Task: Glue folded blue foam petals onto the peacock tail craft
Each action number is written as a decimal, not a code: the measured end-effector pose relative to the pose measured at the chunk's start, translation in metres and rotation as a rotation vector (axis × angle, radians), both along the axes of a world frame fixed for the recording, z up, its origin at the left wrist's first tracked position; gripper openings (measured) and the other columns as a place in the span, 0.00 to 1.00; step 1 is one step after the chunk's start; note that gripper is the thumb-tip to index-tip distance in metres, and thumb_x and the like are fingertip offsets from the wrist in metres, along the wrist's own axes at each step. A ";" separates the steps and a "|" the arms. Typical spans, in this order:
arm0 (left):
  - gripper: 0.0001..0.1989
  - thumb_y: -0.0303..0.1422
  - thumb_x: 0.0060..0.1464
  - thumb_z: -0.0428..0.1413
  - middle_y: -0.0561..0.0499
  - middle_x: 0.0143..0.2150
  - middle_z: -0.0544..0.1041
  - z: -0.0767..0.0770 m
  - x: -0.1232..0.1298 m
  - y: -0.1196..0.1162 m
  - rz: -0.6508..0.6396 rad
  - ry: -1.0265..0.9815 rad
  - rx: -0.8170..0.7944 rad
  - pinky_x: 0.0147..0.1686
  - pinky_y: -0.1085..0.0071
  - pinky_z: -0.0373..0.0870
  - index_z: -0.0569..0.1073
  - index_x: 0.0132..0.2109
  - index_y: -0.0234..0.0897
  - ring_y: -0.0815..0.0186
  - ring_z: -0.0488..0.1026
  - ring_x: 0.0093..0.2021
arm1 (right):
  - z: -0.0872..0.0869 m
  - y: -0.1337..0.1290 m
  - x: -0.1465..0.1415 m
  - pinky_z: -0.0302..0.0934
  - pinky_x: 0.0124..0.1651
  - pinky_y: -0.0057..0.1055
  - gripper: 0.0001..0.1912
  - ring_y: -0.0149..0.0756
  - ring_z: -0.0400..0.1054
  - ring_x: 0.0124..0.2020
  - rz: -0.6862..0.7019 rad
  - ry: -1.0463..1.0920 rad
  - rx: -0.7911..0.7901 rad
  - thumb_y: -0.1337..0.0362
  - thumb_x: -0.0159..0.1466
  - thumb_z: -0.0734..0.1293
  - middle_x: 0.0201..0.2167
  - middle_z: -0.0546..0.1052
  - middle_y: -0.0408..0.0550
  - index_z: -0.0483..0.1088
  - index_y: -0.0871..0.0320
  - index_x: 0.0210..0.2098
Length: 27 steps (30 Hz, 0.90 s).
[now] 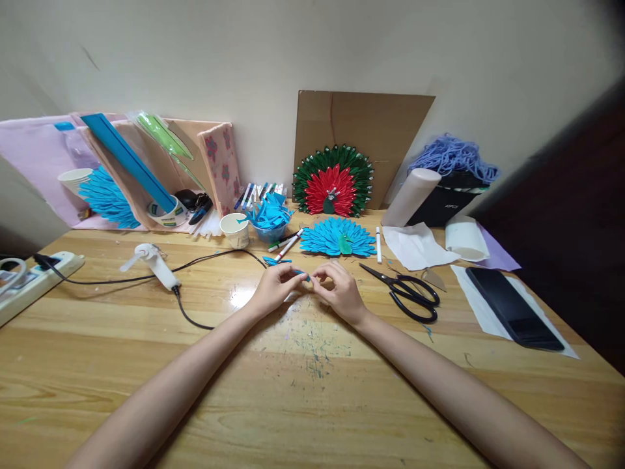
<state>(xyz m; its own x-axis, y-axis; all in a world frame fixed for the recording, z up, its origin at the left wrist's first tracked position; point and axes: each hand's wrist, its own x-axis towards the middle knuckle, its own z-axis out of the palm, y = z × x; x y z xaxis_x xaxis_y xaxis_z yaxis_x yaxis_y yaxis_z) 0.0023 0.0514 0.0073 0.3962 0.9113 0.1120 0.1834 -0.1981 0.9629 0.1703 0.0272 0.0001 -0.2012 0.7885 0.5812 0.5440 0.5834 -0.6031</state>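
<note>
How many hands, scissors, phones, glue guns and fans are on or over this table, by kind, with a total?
Hands (left hand, right hand): 2
Scissors: 1 pair
Phone: 1
Glue gun: 1
Blue fans: 2
Red and green fan: 1
Total: 8

To the right of the cardboard sheet (pixel 312 120), we can read small pale lettering on the front of the black box (pixel 443 213): it ends in "PCS", and the digits ahead of those letters are too small for us to settle. To the left of the same sheet, the tape roll (pixel 167 220) carries a printed green-and-yellow label whose words we cannot make out.
</note>
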 end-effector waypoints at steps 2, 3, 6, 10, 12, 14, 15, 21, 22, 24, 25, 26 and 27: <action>0.12 0.37 0.50 0.53 0.49 0.28 0.73 0.002 0.000 0.000 0.013 -0.008 0.022 0.30 0.74 0.63 0.73 0.31 0.30 0.68 0.68 0.29 | 0.000 0.001 0.000 0.59 0.34 0.32 0.02 0.34 0.62 0.30 -0.001 0.013 -0.013 0.67 0.59 0.63 0.26 0.69 0.45 0.65 0.57 0.29; 0.12 0.37 0.51 0.53 0.50 0.27 0.72 0.003 0.000 0.000 0.022 -0.014 0.031 0.29 0.74 0.62 0.72 0.30 0.31 0.69 0.67 0.28 | 0.000 0.001 0.000 0.59 0.34 0.32 0.02 0.34 0.62 0.30 -0.001 0.021 -0.021 0.67 0.59 0.63 0.26 0.69 0.45 0.65 0.57 0.29; 0.14 0.37 0.53 0.50 0.53 0.25 0.69 0.004 0.000 0.000 0.020 -0.034 0.023 0.28 0.75 0.59 0.71 0.27 0.31 0.71 0.64 0.27 | 0.000 0.001 0.000 0.59 0.34 0.32 0.02 0.34 0.62 0.30 -0.007 0.038 -0.040 0.67 0.59 0.63 0.26 0.69 0.45 0.65 0.57 0.29; 0.16 0.38 0.55 0.48 0.54 0.23 0.67 0.003 -0.002 0.001 -0.012 -0.050 -0.015 0.27 0.75 0.57 0.70 0.27 0.32 0.71 0.62 0.26 | 0.000 0.001 0.001 0.59 0.34 0.32 0.02 0.34 0.63 0.30 -0.006 0.049 -0.053 0.67 0.59 0.63 0.27 0.70 0.45 0.65 0.57 0.29; 0.16 0.39 0.55 0.47 0.53 0.24 0.68 0.003 -0.002 0.001 -0.017 -0.057 -0.026 0.28 0.75 0.58 0.71 0.29 0.31 0.70 0.63 0.27 | 0.000 0.001 0.001 0.59 0.34 0.32 0.02 0.34 0.63 0.30 -0.013 0.053 -0.056 0.68 0.59 0.63 0.27 0.70 0.45 0.66 0.57 0.29; 0.15 0.39 0.54 0.49 0.51 0.27 0.71 0.003 -0.001 0.001 -0.039 -0.045 -0.035 0.31 0.74 0.60 0.72 0.31 0.31 0.69 0.66 0.29 | -0.001 0.001 0.002 0.59 0.34 0.32 0.02 0.34 0.63 0.30 -0.031 0.055 -0.057 0.67 0.59 0.63 0.27 0.70 0.46 0.66 0.57 0.29; 0.14 0.39 0.52 0.51 0.50 0.27 0.72 0.003 -0.001 0.001 -0.047 -0.026 -0.032 0.31 0.73 0.61 0.72 0.31 0.31 0.68 0.67 0.30 | -0.001 0.002 0.002 0.59 0.34 0.32 0.02 0.34 0.63 0.30 -0.037 0.056 -0.059 0.67 0.59 0.63 0.27 0.70 0.46 0.66 0.57 0.29; 0.11 0.35 0.49 0.54 0.50 0.25 0.72 0.007 0.001 0.000 -0.033 0.042 -0.013 0.29 0.74 0.62 0.72 0.27 0.30 0.69 0.67 0.27 | -0.002 0.002 0.002 0.59 0.31 0.31 0.03 0.34 0.62 0.29 -0.030 0.051 -0.048 0.66 0.58 0.64 0.26 0.70 0.45 0.65 0.57 0.27; 0.11 0.34 0.50 0.54 0.50 0.25 0.72 0.007 0.001 0.000 -0.037 0.037 -0.014 0.29 0.74 0.62 0.72 0.27 0.30 0.69 0.67 0.27 | -0.002 0.002 0.002 0.59 0.31 0.31 0.03 0.34 0.62 0.29 -0.032 0.049 -0.044 0.66 0.58 0.64 0.26 0.70 0.45 0.65 0.57 0.27; 0.11 0.34 0.50 0.54 0.50 0.26 0.72 0.007 0.000 0.000 -0.044 0.040 -0.006 0.29 0.74 0.62 0.72 0.27 0.30 0.69 0.67 0.28 | -0.002 0.001 0.002 0.59 0.31 0.31 0.02 0.34 0.63 0.29 -0.032 0.045 -0.042 0.66 0.58 0.64 0.27 0.70 0.45 0.66 0.56 0.28; 0.11 0.34 0.50 0.54 0.50 0.26 0.73 0.007 0.000 0.000 -0.045 0.046 0.002 0.29 0.74 0.62 0.73 0.27 0.30 0.69 0.68 0.28 | -0.002 0.001 0.001 0.60 0.32 0.32 0.02 0.34 0.63 0.29 -0.030 0.044 -0.044 0.66 0.58 0.64 0.27 0.70 0.45 0.66 0.56 0.28; 0.11 0.35 0.50 0.54 0.50 0.26 0.73 0.006 0.000 0.000 -0.045 0.054 0.012 0.29 0.74 0.62 0.73 0.27 0.30 0.69 0.68 0.28 | -0.002 0.001 0.001 0.60 0.32 0.32 0.01 0.34 0.63 0.30 -0.029 0.043 -0.047 0.67 0.58 0.64 0.27 0.70 0.45 0.66 0.56 0.29; 0.11 0.35 0.50 0.54 0.49 0.26 0.73 0.006 0.000 0.000 -0.044 0.062 0.022 0.29 0.74 0.62 0.73 0.27 0.30 0.69 0.68 0.28 | -0.001 0.001 0.001 0.60 0.32 0.32 0.01 0.34 0.63 0.30 -0.028 0.041 -0.048 0.67 0.58 0.64 0.27 0.70 0.46 0.66 0.56 0.29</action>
<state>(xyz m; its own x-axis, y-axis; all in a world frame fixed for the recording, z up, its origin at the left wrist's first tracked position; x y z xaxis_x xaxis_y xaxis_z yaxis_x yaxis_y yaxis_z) 0.0021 0.0516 0.0128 0.4427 0.8904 0.1059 0.2336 -0.2286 0.9451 0.1718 0.0281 -0.0010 -0.1553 0.8205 0.5502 0.5338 0.5383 -0.6521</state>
